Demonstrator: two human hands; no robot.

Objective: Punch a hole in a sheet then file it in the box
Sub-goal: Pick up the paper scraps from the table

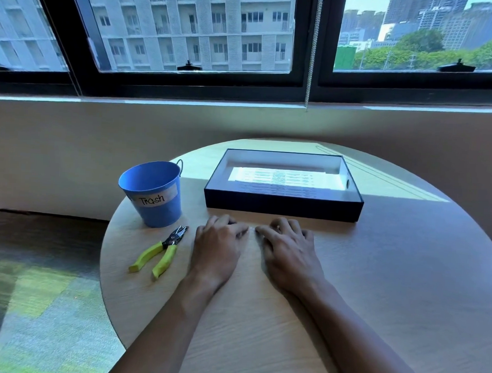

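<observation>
A shallow dark blue box with a white inside stands at the far middle of the round wooden table. A printed sheet lies flat inside it. A hole punch with yellow-green handles lies on the table at the left, its metal head pointing away from me. My left hand and my right hand rest palm down side by side on the table, just in front of the box, fingers loosely curled, holding nothing. The punch lies a little left of my left hand.
A blue metal bucket labelled "Trash" stands left of the box, just behind the punch. Beyond the table are a low wall and a window with a hanging bead cord. Patterned carpet lies at the left.
</observation>
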